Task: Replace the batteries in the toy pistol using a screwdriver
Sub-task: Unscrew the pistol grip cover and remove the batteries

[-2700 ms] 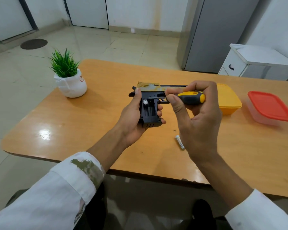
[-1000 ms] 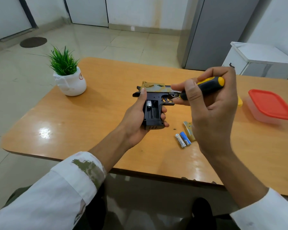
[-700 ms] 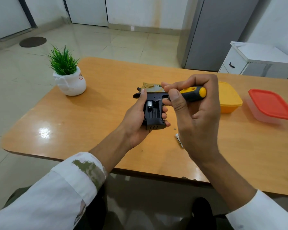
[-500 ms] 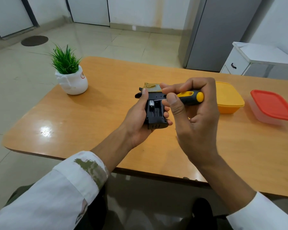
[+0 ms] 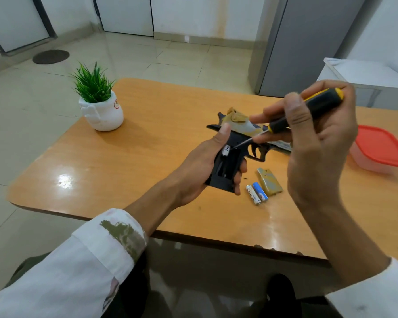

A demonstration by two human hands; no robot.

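Observation:
My left hand [image 5: 200, 166] grips the black and gold toy pistol [image 5: 236, 143] by its grip, with the open battery bay facing up. A white battery [image 5: 225, 150] sits tilted at the top of the bay. My right hand [image 5: 317, 138] holds a yellow and black screwdriver [image 5: 308, 109]; its thin tip touches that battery. On the table [image 5: 147, 157] just right of the pistol lie two loose batteries [image 5: 257, 193], one white and one blue, beside the gold battery cover [image 5: 269, 182]. A tiny dark screw [image 5: 245, 178] lies near them.
A small green plant in a white pot [image 5: 101, 106] stands at the table's far left. A red-lidded container [image 5: 384, 150] sits at the right edge, partly behind my right hand. The table's front edge runs just below my wrists. A grey cabinet and white drawer unit stand behind the table.
My right hand has lifted and swung right, tilting the screwdriver handle up while the tip stays at the battery bay. The loose batteries and cover are uncovered again; the yellow container is now hidden.

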